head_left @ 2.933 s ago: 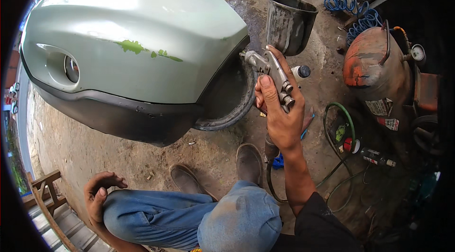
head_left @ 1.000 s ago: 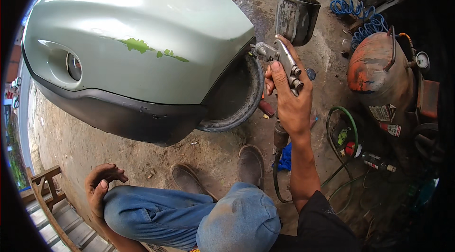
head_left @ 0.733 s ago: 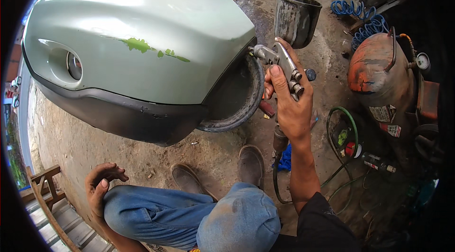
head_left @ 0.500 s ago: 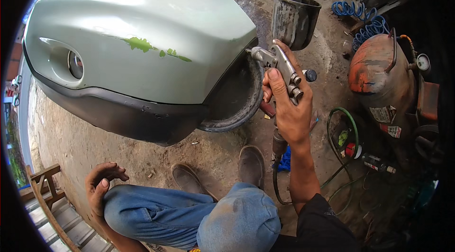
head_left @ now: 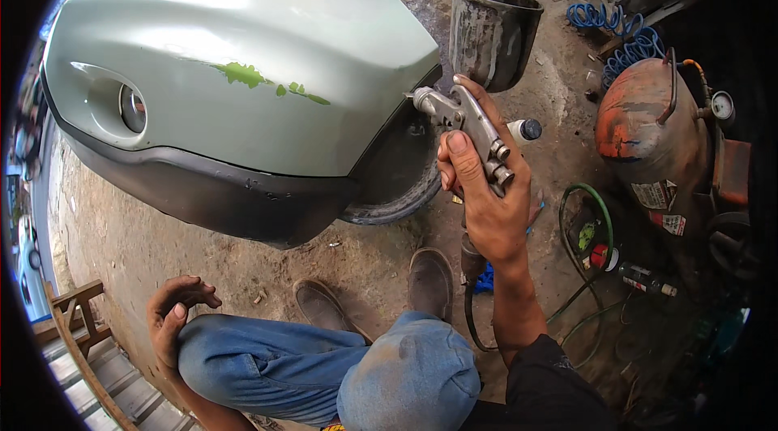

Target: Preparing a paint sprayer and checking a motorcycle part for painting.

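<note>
My right hand (head_left: 490,204) is wrapped round a metal spray gun (head_left: 454,111), with a paint-stained dark cup (head_left: 494,38) on top. The gun's nozzle points left, close to the rear edge of a silver-green car bumper (head_left: 267,127). A bright green patch (head_left: 241,74) with ragged edges shows on the bumper's side. Black trim (head_left: 211,196) runs along its lower part, with a tyre (head_left: 405,208) behind it. Resting by my left knee, my left hand (head_left: 174,317) is empty, its fingers loosely curled and apart.
An air compressor tank (head_left: 648,119), rusty and orange-stained, stands at the right with a gauge and a coiled blue hose (head_left: 632,46). A green hose (head_left: 608,224) loops over the dirt floor near a dark bottle (head_left: 648,279). A wooden frame (head_left: 81,334) is at lower left.
My right hand has shifted the spray gun slightly to the left. More of a white container behind the hand now shows. My left hand stays in place.
</note>
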